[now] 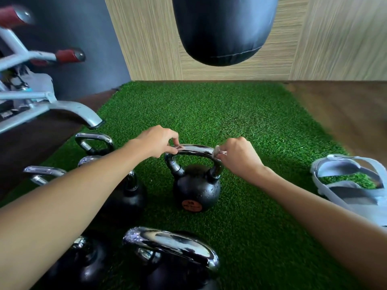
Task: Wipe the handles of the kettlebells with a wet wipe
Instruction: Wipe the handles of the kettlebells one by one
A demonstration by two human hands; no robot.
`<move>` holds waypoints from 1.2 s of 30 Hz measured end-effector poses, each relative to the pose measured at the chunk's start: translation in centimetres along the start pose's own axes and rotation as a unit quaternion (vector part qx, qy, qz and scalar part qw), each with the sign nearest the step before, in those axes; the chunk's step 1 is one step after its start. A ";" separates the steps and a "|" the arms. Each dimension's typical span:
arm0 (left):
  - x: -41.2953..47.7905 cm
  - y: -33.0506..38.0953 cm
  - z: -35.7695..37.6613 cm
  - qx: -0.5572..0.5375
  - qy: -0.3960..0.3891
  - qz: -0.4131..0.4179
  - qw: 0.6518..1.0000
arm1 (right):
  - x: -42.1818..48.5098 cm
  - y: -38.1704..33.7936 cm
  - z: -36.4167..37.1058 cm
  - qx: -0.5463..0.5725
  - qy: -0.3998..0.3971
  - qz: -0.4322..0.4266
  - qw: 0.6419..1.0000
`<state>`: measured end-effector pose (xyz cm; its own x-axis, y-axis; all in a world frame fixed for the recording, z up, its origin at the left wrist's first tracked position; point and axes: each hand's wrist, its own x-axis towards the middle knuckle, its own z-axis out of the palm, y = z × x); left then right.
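Observation:
A black kettlebell (195, 190) with an orange label stands upright on green turf in the middle. Its chrome handle (193, 149) arches across the top. My left hand (157, 141) pinches the left end of that handle. At the handle's right end, my right hand (238, 159) grips a white wet wipe (218, 151) wrapped against the metal. Several more kettlebells stand at the left and front: one chrome handle (171, 245) is close at the bottom, another (94, 141) sits further back on the left.
A black punching bag (224, 30) hangs above the turf mat (230, 114). A grey exercise machine frame (52, 109) with red grips stands at the left. A grey sandal (351, 181) lies on the right. A wood-panel wall runs behind.

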<state>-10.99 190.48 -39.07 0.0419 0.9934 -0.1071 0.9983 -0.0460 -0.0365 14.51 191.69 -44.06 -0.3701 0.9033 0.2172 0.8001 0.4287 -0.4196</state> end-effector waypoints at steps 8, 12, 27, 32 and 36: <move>0.0 -0.3 0.5 -0.017 0.016 0.005 1.000 | -3.1 3.6 4.0 0.149 -0.044 0.087 0.984; -0.1 -0.4 0.9 -0.013 0.027 0.000 1.000 | -3.3 3.9 5.5 0.171 -0.010 0.084 0.982; -2.2 4.5 -0.6 0.034 0.055 -0.151 0.986 | -1.4 0.7 -1.6 0.159 0.090 0.006 0.983; -3.1 5.4 -2.0 -0.524 -0.016 -0.165 0.836 | -0.8 -1.8 -1.8 0.174 0.105 -0.023 0.979; -4.3 5.2 -1.5 -0.560 -0.034 -0.143 0.816 | 0.5 -2.9 -1.6 0.285 0.106 0.018 0.952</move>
<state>-5.90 186.15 -37.33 -0.1623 0.9369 -0.3098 0.3808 0.3491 0.8562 12.74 190.83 -41.29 -0.1948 0.9197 0.3409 0.4021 0.3919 -0.8275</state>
